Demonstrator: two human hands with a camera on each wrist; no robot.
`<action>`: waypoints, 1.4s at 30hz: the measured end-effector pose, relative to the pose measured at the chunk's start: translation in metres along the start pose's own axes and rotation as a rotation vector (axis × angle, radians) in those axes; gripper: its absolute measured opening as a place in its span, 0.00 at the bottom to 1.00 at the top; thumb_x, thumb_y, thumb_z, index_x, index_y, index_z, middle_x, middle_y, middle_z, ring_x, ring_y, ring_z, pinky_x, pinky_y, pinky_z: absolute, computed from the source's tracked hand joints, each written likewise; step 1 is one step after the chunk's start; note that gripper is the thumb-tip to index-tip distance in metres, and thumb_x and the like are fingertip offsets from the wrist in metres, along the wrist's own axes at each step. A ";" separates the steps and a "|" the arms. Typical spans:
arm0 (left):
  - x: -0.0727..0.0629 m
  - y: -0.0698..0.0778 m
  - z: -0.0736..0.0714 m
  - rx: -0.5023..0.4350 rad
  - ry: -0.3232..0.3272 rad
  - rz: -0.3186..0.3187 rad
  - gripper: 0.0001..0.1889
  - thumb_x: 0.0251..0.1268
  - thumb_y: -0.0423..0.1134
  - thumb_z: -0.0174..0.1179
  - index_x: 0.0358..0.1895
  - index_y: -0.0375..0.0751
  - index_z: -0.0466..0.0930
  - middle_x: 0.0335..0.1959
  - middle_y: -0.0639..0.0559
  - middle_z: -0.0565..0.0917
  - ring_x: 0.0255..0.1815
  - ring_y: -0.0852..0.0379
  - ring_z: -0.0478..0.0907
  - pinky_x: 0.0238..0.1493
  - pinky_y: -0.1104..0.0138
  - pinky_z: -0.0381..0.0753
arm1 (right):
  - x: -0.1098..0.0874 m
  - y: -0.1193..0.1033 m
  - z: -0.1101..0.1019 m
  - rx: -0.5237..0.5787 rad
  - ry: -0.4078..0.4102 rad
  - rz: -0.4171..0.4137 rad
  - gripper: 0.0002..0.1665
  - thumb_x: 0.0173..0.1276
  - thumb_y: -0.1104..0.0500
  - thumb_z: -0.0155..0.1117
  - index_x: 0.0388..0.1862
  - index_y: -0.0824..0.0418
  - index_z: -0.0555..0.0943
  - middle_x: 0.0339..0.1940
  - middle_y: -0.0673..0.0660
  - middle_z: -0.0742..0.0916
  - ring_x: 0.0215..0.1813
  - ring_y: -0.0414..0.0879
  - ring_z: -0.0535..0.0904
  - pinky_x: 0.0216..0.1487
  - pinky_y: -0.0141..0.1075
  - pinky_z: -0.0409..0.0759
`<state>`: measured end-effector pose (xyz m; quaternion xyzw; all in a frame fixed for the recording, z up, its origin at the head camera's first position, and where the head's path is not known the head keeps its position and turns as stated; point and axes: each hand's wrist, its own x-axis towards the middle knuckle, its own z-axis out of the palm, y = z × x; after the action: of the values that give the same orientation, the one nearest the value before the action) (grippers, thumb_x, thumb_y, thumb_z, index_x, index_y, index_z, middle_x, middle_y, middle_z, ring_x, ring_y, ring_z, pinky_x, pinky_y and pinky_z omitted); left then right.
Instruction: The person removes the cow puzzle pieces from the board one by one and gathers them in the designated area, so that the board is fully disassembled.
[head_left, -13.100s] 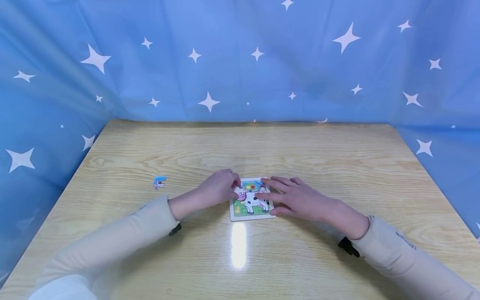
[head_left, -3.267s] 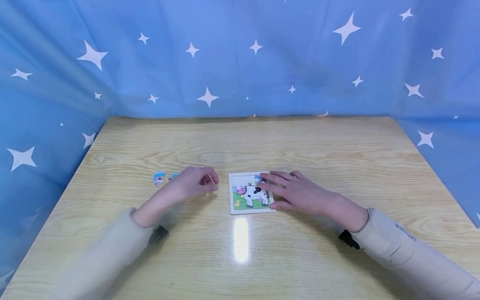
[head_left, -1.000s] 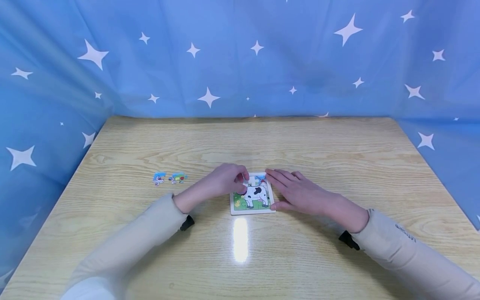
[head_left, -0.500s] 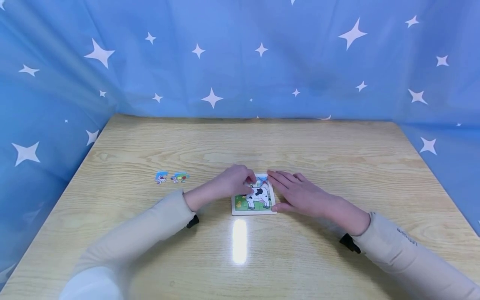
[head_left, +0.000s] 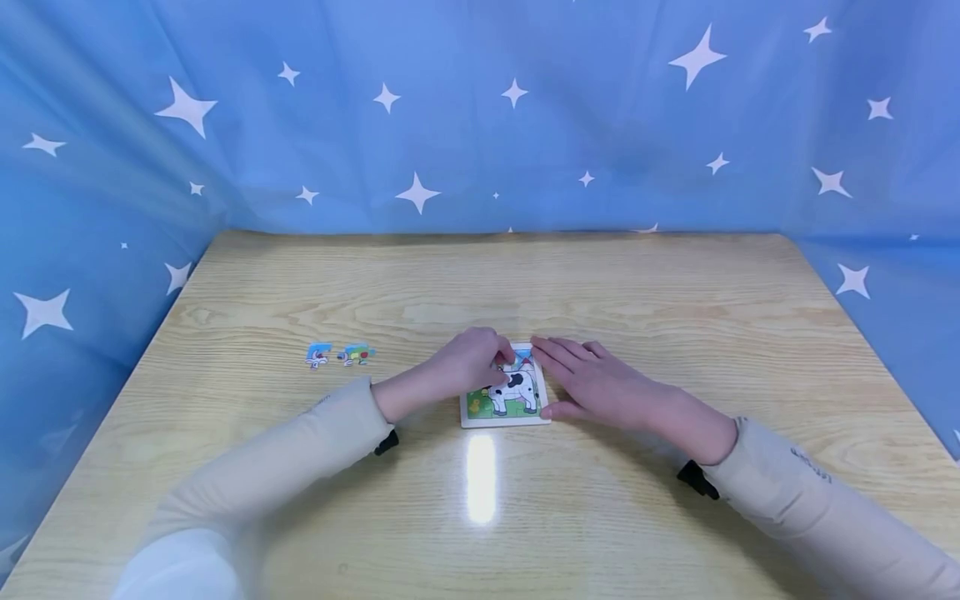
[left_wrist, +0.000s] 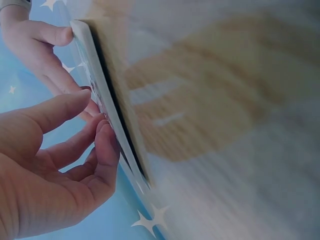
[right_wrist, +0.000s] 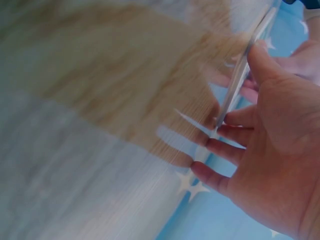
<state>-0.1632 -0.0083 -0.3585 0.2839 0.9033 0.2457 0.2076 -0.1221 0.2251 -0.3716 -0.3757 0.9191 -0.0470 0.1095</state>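
Note:
A square jigsaw puzzle in a pale tray, with a black-and-white cow picture, lies at mid-table. Over its upper left part my left hand reaches, thumb and bent fingers pointing down at the pieces. The left wrist view shows that thumb apart from the forefinger, with fingertips at the board's surface; no piece is seen between them. My right hand rests at the tray's right edge, thumb at the lower corner and nearly straight fingers at the upper corner. The puzzle's upper left is hidden by my left hand.
Two loose puzzle pieces lie to the left on the wooden table: a blue one and a blue, green and red one. Behind stands a blue star-patterned curtain. A bright reflection falls in front of the tray.
Thirteen seconds ago only one piece lay loose; the flower piece was in the board. My left hand has come back from the loose pieces and shifted slightly right over the puzzle.

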 end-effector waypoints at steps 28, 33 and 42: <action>0.001 0.000 0.005 -0.059 0.057 -0.012 0.12 0.58 0.29 0.74 0.44 0.35 0.84 0.42 0.48 0.76 0.43 0.55 0.72 0.46 0.66 0.75 | 0.001 -0.001 -0.002 -0.024 -0.003 0.003 0.51 0.76 0.35 0.56 0.82 0.67 0.55 0.83 0.64 0.59 0.80 0.62 0.56 0.71 0.64 0.61; 0.000 -0.001 0.005 -0.091 0.066 0.003 0.10 0.58 0.28 0.74 0.40 0.35 0.83 0.56 0.44 0.75 0.42 0.55 0.73 0.43 0.69 0.76 | 0.002 -0.001 -0.001 -0.025 -0.011 0.004 0.51 0.76 0.35 0.56 0.82 0.67 0.55 0.83 0.64 0.59 0.81 0.62 0.56 0.72 0.64 0.61; 0.002 -0.004 0.006 -0.072 0.075 0.059 0.11 0.56 0.27 0.74 0.39 0.36 0.82 0.53 0.45 0.78 0.39 0.56 0.74 0.40 0.71 0.75 | 0.003 -0.001 -0.001 -0.026 -0.014 0.010 0.52 0.75 0.35 0.57 0.82 0.67 0.55 0.83 0.64 0.59 0.81 0.62 0.56 0.72 0.64 0.61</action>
<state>-0.1636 -0.0083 -0.3661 0.2933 0.8923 0.2943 0.1765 -0.1235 0.2226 -0.3705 -0.3729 0.9206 -0.0320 0.1115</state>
